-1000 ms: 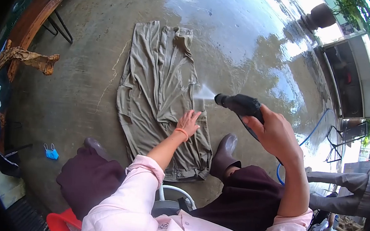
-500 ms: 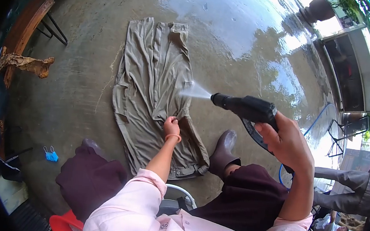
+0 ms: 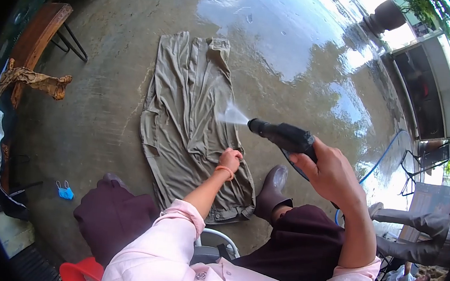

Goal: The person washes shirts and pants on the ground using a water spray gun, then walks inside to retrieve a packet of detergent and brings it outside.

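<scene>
Grey-green trousers [image 3: 176,109] lie spread on the wet concrete floor, waistband toward me and legs pointing away. My left hand [image 3: 229,161], with an orange band at the wrist, is closed on the cloth near the right edge, below the middle; its fingertips are partly hidden. My right hand [image 3: 335,175] is wrapped round the grip of a black spray gun [image 3: 290,137]. The nozzle points left, and a fan of water from it reaches the right-hand leg.
A blue hose [image 3: 383,158] runs along the floor at the right. A light blue mask [image 3: 65,190] lies at the left, below a wooden bench [image 3: 40,33]. My boot [image 3: 272,194] stands close to the waistband. Other people [image 3: 414,226] are at the right edge.
My left hand has moved right across the trousers to near their edge. The spray gun has shifted a little left and down, with water still coming out.
</scene>
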The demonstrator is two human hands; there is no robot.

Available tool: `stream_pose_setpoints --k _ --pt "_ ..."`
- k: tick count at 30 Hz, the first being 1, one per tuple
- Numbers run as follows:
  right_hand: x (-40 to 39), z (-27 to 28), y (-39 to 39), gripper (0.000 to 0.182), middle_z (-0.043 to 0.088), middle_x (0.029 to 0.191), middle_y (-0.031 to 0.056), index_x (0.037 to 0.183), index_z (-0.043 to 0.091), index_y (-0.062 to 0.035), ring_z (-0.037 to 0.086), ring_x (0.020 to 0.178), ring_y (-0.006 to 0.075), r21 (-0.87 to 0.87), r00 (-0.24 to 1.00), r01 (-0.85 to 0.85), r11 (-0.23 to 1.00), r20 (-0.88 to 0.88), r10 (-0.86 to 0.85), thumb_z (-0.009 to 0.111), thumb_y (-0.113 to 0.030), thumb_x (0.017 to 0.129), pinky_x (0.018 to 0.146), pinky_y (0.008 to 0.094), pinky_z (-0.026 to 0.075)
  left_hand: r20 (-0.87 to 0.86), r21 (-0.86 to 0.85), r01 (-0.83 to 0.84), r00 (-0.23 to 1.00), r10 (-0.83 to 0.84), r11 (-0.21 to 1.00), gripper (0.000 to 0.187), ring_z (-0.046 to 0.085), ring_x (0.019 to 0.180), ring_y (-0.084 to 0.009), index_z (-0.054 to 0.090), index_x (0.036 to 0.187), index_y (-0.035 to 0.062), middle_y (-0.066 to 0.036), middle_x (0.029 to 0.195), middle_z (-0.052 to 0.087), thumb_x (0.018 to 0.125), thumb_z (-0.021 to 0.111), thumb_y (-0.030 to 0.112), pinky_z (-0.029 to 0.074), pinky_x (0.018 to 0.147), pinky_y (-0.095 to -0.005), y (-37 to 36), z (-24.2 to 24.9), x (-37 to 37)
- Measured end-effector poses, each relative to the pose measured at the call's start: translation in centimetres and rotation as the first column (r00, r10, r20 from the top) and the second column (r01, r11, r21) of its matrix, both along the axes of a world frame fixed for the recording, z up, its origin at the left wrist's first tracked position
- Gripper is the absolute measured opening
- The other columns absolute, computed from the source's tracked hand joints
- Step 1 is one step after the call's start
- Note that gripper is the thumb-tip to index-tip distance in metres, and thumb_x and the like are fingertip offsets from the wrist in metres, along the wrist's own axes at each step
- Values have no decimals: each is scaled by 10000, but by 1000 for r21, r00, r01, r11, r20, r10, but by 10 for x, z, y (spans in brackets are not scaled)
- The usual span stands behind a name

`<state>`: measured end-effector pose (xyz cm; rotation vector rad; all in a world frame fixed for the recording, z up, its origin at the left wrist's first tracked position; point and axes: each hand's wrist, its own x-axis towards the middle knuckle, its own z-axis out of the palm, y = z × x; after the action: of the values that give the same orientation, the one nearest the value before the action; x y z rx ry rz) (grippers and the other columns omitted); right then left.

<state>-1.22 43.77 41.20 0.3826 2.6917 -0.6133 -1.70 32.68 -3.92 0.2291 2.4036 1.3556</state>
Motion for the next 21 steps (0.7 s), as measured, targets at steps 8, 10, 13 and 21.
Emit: stream_pose_setpoints --k 8,10,13,21 --pt "-28 -32 -14 432 632 755 203 1075 544 -42 610 771 399 66 993 -73 995 -86 79 553 -423 871 663 456 470 182 114 425 880 -439 898 196 605 841 -300 714 824 138 -128 838 605 743 553 62 479 765 -375 20 27 55" --pt "-35 -37 -17 438 633 757 200 1094 535 -43 611 774 398 95 985 -47 994 -159 62 548 -423 876 665 455 471 254 194 429 847 -468 882 166 596 841 -306 714 858 139 -131 872 595 767 580 104 474 761 -379 11 30 55" --pt "-41 -36 -19 441 633 753 194 1119 526 -49 612 769 397 97 960 -8 995 -277 34 535 -425 889 660 454 468 -25 207 -8 1000 14 978 136 574 837 -316 675 909 116 -127 894 563 799 596 133 466 761 -377 -5 23 37" --pt "-44 -15 -38 432 623 749 208 1033 576 -41 605 777 394 40 988 -130 991 93 126 539 -443 878 671 456 450 -196 -476 67 964 -180 877 226 482 1025 -278 570 950 111 -85 1059 504 740 652 124 433 887 -381 -91 11 -45"
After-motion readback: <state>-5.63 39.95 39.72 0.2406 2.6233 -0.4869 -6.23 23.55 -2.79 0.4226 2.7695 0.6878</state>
